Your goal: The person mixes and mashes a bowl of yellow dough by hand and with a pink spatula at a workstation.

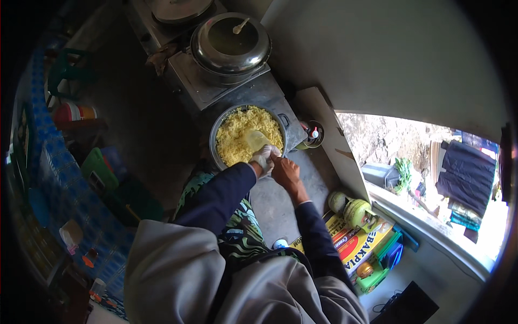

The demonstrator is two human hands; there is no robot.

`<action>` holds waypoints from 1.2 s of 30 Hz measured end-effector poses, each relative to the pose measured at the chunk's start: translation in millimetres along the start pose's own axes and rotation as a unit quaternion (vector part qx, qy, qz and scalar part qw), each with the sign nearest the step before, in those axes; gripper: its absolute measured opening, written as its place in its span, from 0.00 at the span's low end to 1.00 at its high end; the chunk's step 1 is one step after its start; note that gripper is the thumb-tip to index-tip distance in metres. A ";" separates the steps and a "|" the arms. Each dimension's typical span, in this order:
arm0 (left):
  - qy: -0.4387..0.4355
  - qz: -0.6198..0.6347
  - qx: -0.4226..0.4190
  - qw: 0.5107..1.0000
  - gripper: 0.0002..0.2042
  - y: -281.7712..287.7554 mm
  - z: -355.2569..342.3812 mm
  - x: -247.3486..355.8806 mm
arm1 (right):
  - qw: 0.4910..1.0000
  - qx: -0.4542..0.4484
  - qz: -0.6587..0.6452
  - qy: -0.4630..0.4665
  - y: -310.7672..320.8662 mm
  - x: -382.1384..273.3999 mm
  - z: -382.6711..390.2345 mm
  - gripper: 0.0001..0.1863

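Note:
A round metal pot [233,123] full of yellow rice [237,140] stands on a grey work surface in front of me. A pale translucent paddle [254,138] lies in the rice at the middle right. My left hand [264,157], in a thin clear glove, is closed around the paddle's lower end at the pot's near rim. My bare right hand [286,171] is closed just beside it, its fingers against the left hand and the handle, which is mostly hidden between them.
A large lidded steel pot [216,48] with a spoon on top sits on a stove behind. Gas cylinders [356,213], green plastic trays [377,275] and a yellow board [334,227] lie low at right, under an open window [399,140]. A blue patterned surface [43,162] runs along the left.

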State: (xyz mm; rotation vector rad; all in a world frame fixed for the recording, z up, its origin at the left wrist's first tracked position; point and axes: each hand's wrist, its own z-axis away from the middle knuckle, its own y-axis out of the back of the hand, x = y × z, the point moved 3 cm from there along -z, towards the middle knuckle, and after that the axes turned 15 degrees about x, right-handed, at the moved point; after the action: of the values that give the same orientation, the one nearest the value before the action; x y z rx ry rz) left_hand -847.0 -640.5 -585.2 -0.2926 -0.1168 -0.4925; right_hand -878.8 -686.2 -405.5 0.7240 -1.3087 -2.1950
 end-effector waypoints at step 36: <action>-0.318 -0.589 0.130 0.732 0.08 -28.6 -48.5 -50.5 | 0.886 0.145 -0.217 -0.384 -113.4 22.2 51.7 0.33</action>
State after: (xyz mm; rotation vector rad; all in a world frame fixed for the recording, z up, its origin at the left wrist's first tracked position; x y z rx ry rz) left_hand -903.0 -656.7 -633.4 -0.0571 -1.0914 -1.6231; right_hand -944.1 -618.9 -490.5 0.2310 -2.0525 -2.8380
